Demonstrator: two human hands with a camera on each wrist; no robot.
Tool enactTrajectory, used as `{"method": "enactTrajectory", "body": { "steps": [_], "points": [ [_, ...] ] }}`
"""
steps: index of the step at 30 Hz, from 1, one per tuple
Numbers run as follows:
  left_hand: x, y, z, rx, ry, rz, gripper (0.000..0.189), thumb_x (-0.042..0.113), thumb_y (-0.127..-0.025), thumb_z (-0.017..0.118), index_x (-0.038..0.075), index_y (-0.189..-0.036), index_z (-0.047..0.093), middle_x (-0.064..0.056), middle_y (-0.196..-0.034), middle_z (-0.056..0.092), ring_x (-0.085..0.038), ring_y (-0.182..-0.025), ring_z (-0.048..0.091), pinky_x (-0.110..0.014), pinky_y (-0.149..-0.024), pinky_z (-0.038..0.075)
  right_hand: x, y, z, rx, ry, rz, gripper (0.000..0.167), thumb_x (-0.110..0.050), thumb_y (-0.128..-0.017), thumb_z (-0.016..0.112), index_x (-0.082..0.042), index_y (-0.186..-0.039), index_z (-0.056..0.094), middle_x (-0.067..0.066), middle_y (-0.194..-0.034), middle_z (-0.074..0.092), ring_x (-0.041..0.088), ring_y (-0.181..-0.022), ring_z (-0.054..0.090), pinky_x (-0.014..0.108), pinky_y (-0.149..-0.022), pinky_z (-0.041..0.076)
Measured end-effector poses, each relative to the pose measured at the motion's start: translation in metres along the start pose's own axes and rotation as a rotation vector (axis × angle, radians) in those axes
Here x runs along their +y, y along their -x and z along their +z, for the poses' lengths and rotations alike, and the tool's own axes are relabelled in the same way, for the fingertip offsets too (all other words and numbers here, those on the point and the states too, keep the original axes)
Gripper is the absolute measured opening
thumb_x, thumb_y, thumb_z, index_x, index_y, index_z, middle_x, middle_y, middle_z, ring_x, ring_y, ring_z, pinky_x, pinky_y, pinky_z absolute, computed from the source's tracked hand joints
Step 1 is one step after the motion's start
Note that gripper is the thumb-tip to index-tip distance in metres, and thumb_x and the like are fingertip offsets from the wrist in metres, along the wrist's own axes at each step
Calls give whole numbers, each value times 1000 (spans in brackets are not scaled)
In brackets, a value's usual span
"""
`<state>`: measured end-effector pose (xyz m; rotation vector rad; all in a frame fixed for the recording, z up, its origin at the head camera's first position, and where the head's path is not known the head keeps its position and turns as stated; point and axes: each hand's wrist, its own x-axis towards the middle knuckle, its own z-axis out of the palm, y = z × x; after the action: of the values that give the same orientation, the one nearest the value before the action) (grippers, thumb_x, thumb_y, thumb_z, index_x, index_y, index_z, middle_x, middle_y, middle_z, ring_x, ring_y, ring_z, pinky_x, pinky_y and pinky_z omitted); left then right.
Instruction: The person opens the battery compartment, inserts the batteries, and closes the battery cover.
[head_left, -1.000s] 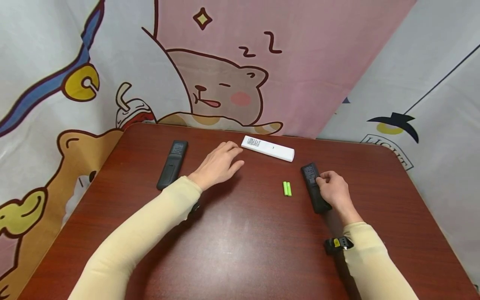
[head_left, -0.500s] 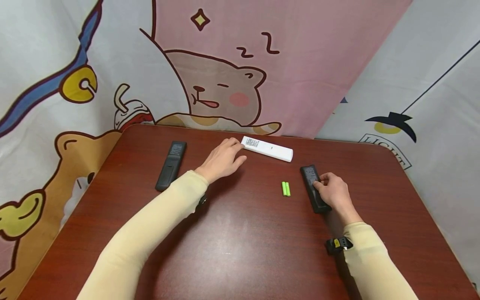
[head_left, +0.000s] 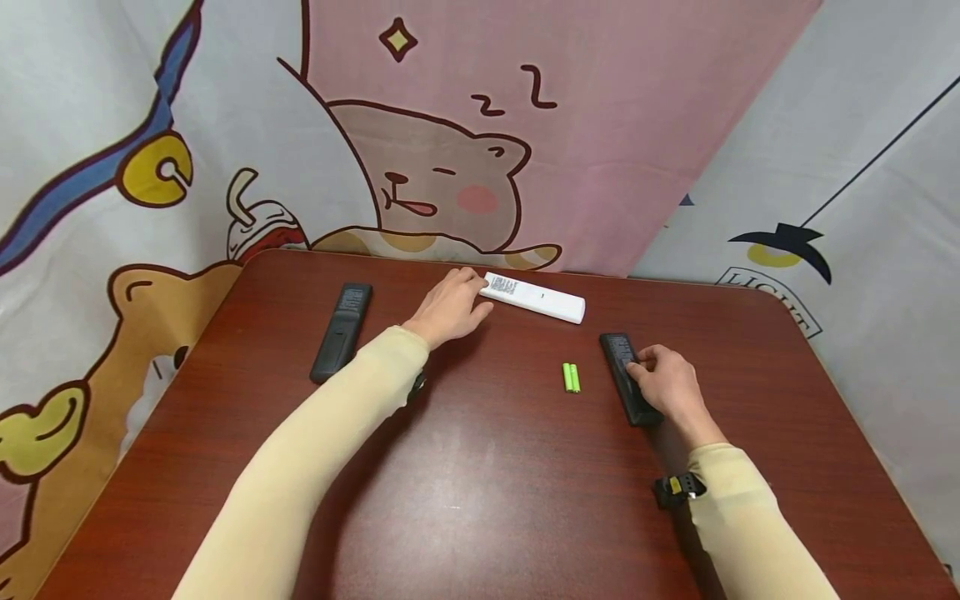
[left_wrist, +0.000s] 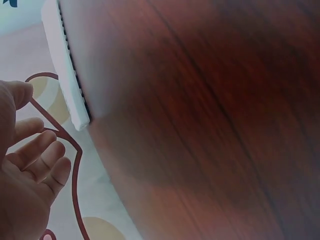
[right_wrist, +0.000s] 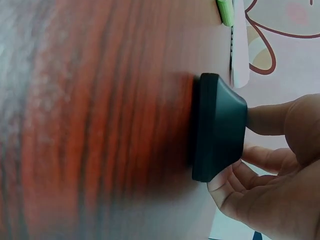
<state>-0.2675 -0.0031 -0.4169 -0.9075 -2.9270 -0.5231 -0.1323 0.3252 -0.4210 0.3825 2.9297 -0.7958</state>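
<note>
My left hand point(head_left: 448, 308) reaches to the left end of a white remote control point(head_left: 536, 298) lying near the table's back edge, fingers loosely bent and right at that end. In the left wrist view these fingers point(left_wrist: 37, 155) stand apart from the white remote's edge. At the right, my right hand point(head_left: 669, 383) holds a black remote control point(head_left: 622, 375) lying back side up. The right wrist view shows the thumb point(right_wrist: 270, 119) on the remote's back and the other fingers at its side. Two green batteries point(head_left: 572, 377) lie side by side left of this remote.
A second black remote control point(head_left: 342, 333) lies back side up on the left of the dark red wooden table point(head_left: 450, 500). Behind the table hangs a printed cloth point(head_left: 585, 167) with cartoon animals.
My left hand has moved a little forward and right, up to the end of the white remote. The right hand stays at the black remote, whose far end has swung slightly.
</note>
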Motion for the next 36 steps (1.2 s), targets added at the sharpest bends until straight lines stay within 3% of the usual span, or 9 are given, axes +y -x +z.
{"method": "enactTrajectory", "body": {
  "steps": [7, 18, 36],
  "points": [
    [0, -11, 7, -19, -7, -4, 48, 31, -105, 60, 3, -143, 58, -14, -138, 57, -31, -128, 49, -42, -109, 44, 0, -1, -1, 14, 39, -27, 42, -23, -103, 60, 10, -128, 58, 35, -122, 58, 41, -97, 57, 49, -76, 51],
    [1, -27, 13, -36, -38, -25, 50, 32, -103, 63, 5, -144, 57, -12, -141, 54, -30, -129, 48, -45, -108, 41, -2, 1, -1, 71, 13, -76, 43, -20, -101, 62, 12, -128, 55, 29, -114, 60, 41, -100, 58, 55, -84, 49],
    [10, -49, 22, -180, -84, -32, 63, 35, -103, 61, 10, -157, 42, -9, -166, 35, -26, -154, 29, -47, -120, 30, -4, 3, 1, 81, -4, -90, 42, -19, -102, 61, 12, -130, 55, 30, -116, 58, 43, -103, 56, 58, -87, 48]
  ]
}}
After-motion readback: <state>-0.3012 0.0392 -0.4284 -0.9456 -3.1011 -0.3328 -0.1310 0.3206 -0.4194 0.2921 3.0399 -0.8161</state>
